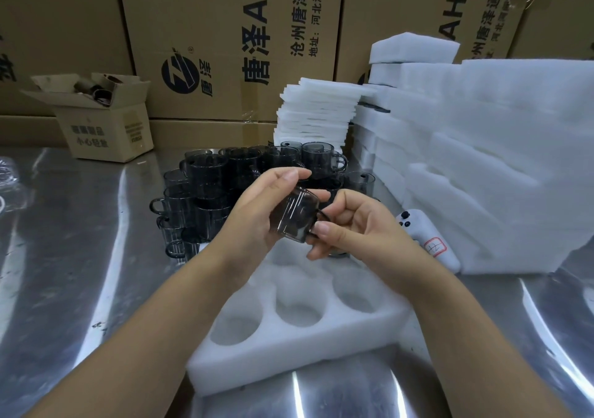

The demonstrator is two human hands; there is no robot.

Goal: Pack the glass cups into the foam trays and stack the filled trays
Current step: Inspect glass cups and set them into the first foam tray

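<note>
"Over the foam tray [289,350], what were the hands doing?"

"Both held one smoky glass cup [294,216], tilted, up in the air above the tray's far end and clear of it. The left hand [254,215] had its fingers [321,196] curled round the cup's body. The right hand [356,227] pinched the handle between thumb and fingers."

"And the tray?"

"It lay flat on the steel counter [80,240], close to the person, its round wells facing up."

"Where were the other cups?"

"Heaped in a dark pile [209,186] on the counter just behind the left hand, some lying on others, handles pointing every way."

"Anything to the right?"

"A tall bank of white foam trays [498,160] stood there, with a stack of thin foam sheets [318,112] behind the pile. A small white device [424,234] with a red-edged label lay against the foam, near the right wrist."

"And at the back?"

"Big printed cartons [225,31] lined the back, and a small open cardboard box [106,125] sat at the far left."
</note>
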